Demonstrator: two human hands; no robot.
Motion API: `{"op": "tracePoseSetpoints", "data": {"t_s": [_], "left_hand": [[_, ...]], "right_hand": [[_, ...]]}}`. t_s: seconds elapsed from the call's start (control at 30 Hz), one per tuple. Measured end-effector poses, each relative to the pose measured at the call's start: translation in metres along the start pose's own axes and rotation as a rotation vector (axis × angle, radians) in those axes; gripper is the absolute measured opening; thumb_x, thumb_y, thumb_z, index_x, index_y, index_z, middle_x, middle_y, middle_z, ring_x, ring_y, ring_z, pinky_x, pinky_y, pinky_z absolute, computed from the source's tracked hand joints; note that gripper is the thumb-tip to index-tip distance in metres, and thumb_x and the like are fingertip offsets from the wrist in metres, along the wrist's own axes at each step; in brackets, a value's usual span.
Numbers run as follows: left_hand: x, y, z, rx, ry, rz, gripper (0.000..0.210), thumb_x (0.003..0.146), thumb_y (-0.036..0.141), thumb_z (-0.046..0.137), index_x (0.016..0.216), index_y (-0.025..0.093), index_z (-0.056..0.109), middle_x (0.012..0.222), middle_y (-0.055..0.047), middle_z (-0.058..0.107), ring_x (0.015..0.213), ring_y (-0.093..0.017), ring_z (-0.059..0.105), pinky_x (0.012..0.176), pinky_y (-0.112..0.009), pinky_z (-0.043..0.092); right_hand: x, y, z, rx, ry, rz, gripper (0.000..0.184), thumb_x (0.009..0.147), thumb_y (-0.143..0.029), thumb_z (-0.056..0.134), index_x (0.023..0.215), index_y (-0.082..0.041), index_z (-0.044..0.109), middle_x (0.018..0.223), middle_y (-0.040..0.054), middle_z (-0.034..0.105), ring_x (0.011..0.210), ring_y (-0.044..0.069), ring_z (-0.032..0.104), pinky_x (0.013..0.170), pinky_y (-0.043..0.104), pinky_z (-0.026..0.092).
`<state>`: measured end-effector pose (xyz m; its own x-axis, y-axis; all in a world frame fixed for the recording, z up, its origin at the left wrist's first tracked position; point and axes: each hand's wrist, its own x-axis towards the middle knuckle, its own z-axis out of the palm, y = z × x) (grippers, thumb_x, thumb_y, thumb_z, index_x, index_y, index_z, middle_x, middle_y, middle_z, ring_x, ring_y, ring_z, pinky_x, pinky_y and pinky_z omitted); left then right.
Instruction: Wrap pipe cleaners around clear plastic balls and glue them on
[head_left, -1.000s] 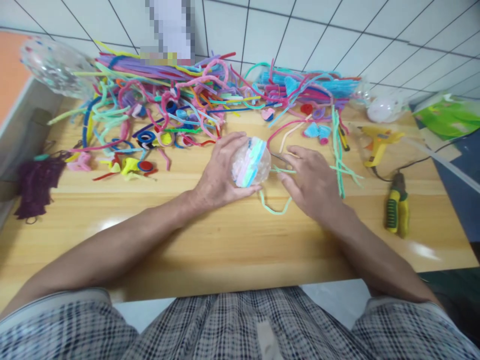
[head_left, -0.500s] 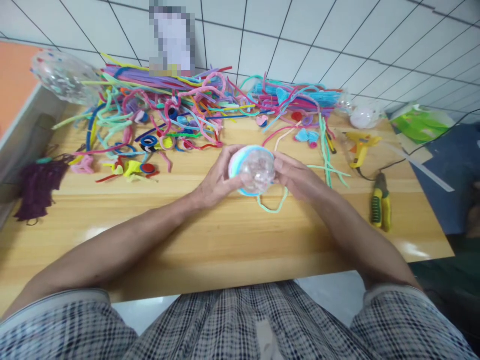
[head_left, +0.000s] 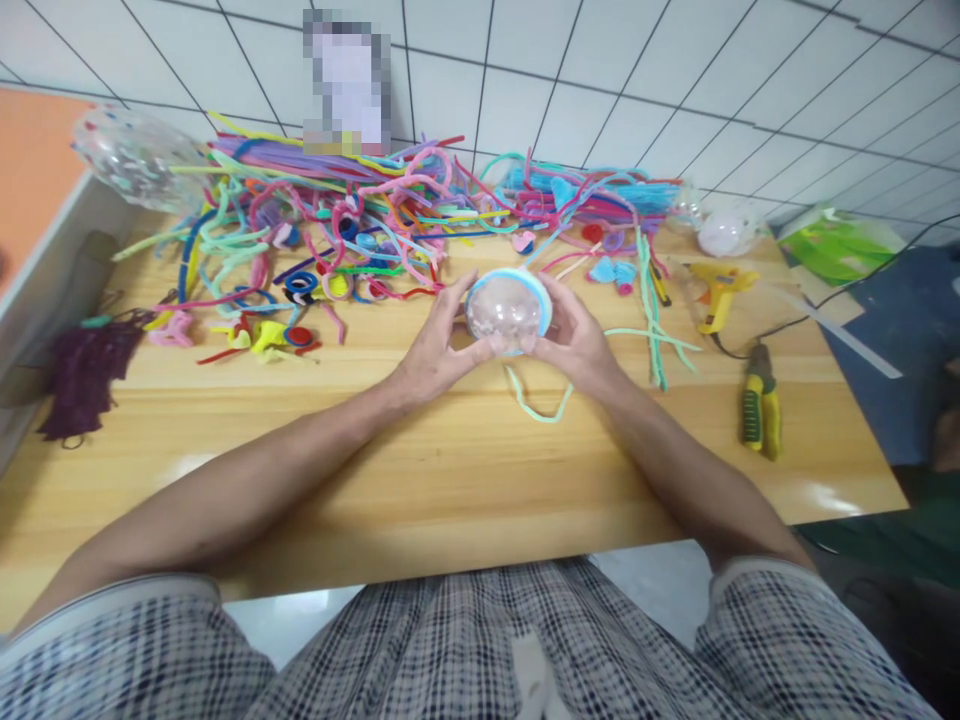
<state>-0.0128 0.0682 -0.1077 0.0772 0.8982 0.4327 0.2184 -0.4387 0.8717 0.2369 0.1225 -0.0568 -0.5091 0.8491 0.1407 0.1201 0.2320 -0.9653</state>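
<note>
Blue-banded clear ball (head_left: 504, 304); we see left hand (head_left: 441, 346) and right hand (head_left: 579, 342), grip clamped on it from opposite sides, likely to steady it.

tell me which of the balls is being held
The clear ball banded in light blue and white, between the left grip and right grip; the whitish ball sits apart, at back right, untouched.

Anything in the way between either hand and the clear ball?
Nothing visible: the left hand and right hand both hold the clear ball, one from each side. The mint-green pipe cleaner shows on the person's side, outside both grips.
</note>
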Motion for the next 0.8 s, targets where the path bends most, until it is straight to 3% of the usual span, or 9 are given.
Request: {"op": "tracePoseSetpoints", "data": {"t_s": [0.13, 0.23, 0.4, 0.6, 0.7, 0.8], "left_hand": [[-0.004, -0.004, 0.004, 0.026, -0.016, -0.014, 0.118, 0.088, 0.087, 0.089, 0.18, 0.031, 0.037, 0.177, -0.021, 0.053, 0.167, -0.042, 0.055, 0.136, -0.063, 0.052], [-0.005, -0.002, 0.003, 0.073, 0.0, 0.015, 0.122, 0.085, 0.085, 0.093, 0.18, 0.031, 0.036, 0.177, -0.02, 0.053, 0.169, -0.043, 0.052, 0.142, -0.064, 0.045], [-0.003, 0.007, -0.001, 0.136, -0.029, 0.105, 0.119, 0.09, 0.079, 0.093, 0.181, 0.034, 0.031, 0.178, -0.019, 0.052, 0.169, -0.04, 0.054, 0.142, -0.061, 0.046], [-0.005, 0.017, -0.003, 0.308, -0.061, 0.291, 0.128, 0.083, 0.078, 0.099, 0.182, 0.031, 0.033, 0.175, -0.021, 0.057, 0.166, -0.045, 0.054, 0.142, -0.067, 0.044], [-0.005, 0.016, -0.005, 0.199, -0.078, 0.262, 0.124, 0.087, 0.083, 0.092, 0.183, 0.032, 0.033, 0.182, -0.021, 0.049, 0.172, -0.045, 0.048, 0.143, -0.065, 0.043], [-0.004, 0.015, -0.005, 0.022, -0.133, 0.126, 0.109, 0.095, 0.084, 0.083, 0.18, 0.03, 0.04, 0.18, -0.02, 0.051, 0.166, -0.043, 0.057, 0.136, -0.059, 0.052]], "right_hand": [[-0.012, 0.002, 0.007, -0.231, 0.072, -0.131, 0.102, 0.083, -0.075, 0.098, 0.168, -0.035, 0.057, 0.178, 0.0167, 0.057, 0.164, 0.043, 0.057, 0.122, 0.061, 0.064], [-0.02, -0.006, 0.009, -0.288, 0.046, -0.21, 0.092, 0.09, -0.071, 0.093, 0.168, -0.037, 0.058, 0.178, 0.0145, 0.057, 0.167, 0.043, 0.052, 0.123, 0.061, 0.064], [-0.019, -0.011, 0.004, -0.088, -0.006, -0.074, 0.09, 0.092, -0.08, 0.086, 0.166, -0.039, 0.059, 0.175, 0.0123, 0.058, 0.161, 0.04, 0.059, 0.122, 0.059, 0.064], [-0.02, -0.006, 0.009, 0.081, -0.065, 0.051, 0.103, 0.081, -0.076, 0.097, 0.165, -0.032, 0.059, 0.172, 0.0127, 0.064, 0.16, 0.041, 0.061, 0.133, 0.059, 0.054], [-0.021, -0.006, 0.007, 0.124, -0.081, 0.038, 0.102, 0.08, -0.077, 0.096, 0.165, -0.033, 0.06, 0.173, 0.01, 0.065, 0.164, 0.041, 0.059, 0.137, 0.058, 0.05], [-0.021, -0.007, 0.001, 0.128, -0.135, 0.01, 0.1, 0.084, -0.076, 0.092, 0.167, -0.033, 0.058, 0.175, 0.01, 0.064, 0.166, 0.041, 0.057, 0.137, 0.058, 0.051]]}}
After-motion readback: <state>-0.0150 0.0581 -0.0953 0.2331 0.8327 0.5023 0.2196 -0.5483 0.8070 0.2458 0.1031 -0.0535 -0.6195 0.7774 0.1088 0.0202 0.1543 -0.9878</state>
